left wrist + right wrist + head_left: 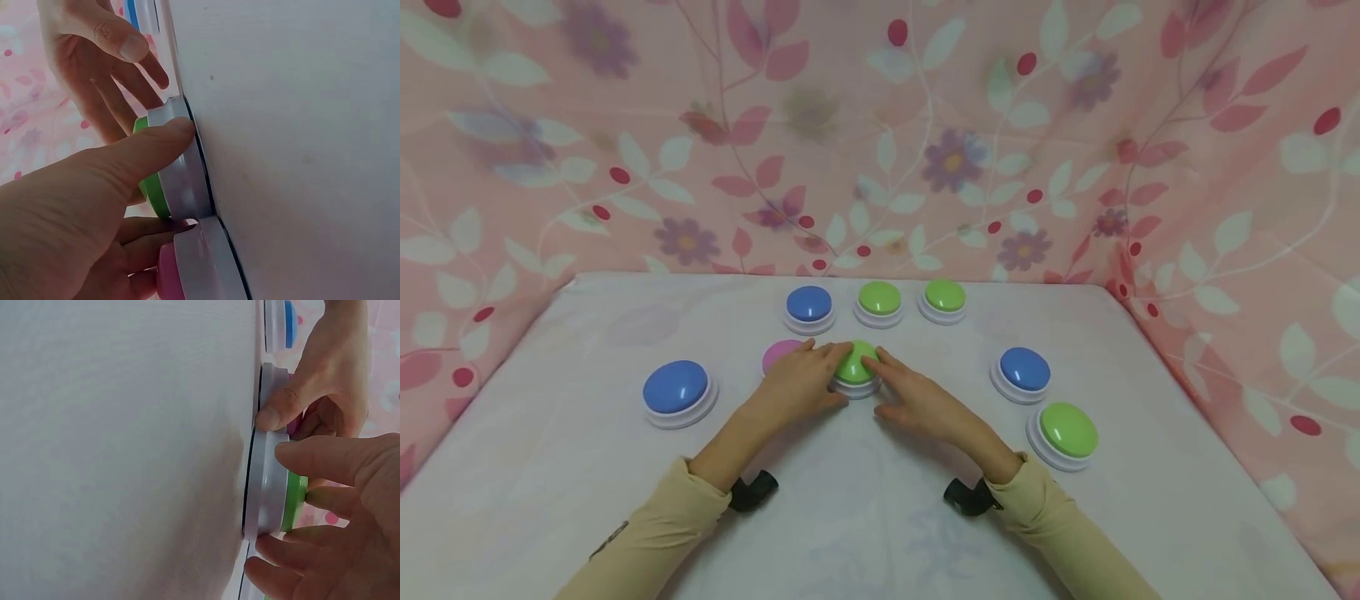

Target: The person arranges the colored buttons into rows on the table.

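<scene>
A green push button (855,367) on a round white base sits mid-table between both hands. My left hand (801,375) holds it from the left: its thumb (159,147) presses the near side of the white base, while other fingers reach round the far side. The right hand (925,404) is at the button's right, fingers spread around it and fingertips at the dome and base edge. In the left wrist view its thumb stands apart from the base. Close on the left is a pink push button (780,354), partly hidden by my left hand.
Behind stand a blue button (808,304) and two green buttons (880,298) (945,296). Another blue button (675,387) lies left; at right are a blue button (1025,369) and a green button (1069,431). Floral cloth (880,167) walls the white table.
</scene>
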A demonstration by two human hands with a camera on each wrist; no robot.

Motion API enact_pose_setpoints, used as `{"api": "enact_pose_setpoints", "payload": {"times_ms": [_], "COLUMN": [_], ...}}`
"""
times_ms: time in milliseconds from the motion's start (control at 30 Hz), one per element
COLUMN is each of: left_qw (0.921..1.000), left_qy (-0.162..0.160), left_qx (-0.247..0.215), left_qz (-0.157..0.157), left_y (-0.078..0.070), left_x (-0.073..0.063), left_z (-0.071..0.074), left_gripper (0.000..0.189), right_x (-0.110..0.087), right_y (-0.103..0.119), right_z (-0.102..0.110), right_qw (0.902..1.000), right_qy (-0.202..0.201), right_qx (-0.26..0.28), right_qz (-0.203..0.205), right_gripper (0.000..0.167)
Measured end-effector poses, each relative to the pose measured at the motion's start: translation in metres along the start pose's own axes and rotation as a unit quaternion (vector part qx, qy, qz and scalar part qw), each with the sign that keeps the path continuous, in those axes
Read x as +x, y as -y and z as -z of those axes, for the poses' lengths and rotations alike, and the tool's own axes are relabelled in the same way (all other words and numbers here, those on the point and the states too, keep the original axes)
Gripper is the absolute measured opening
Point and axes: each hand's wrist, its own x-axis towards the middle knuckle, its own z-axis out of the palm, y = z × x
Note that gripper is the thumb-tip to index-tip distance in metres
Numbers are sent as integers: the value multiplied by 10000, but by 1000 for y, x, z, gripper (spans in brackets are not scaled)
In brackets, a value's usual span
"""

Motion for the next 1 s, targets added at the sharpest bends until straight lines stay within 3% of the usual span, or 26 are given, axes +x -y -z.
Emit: {"api": "enact_pose_setpoints", "payload": {"times_ms": [533, 1000], "left_qw": [9992, 9997], "left_qy": [293, -50], "left_qx": [-249, -235], "left_qz": [115, -34], "left_y": [-1, 4], "left_x": [-1, -3], "left_z": [7, 6], "left_gripper": [75, 76], "right_x": [-3, -1], "right_y": [-1, 1], "right_z": [0, 1], "right_qw": [10000, 10000], "right_qy": [-25, -40], "right_qx": [-60, 17], "right_qz": [-1, -86], "right_gripper": [73, 72]}}
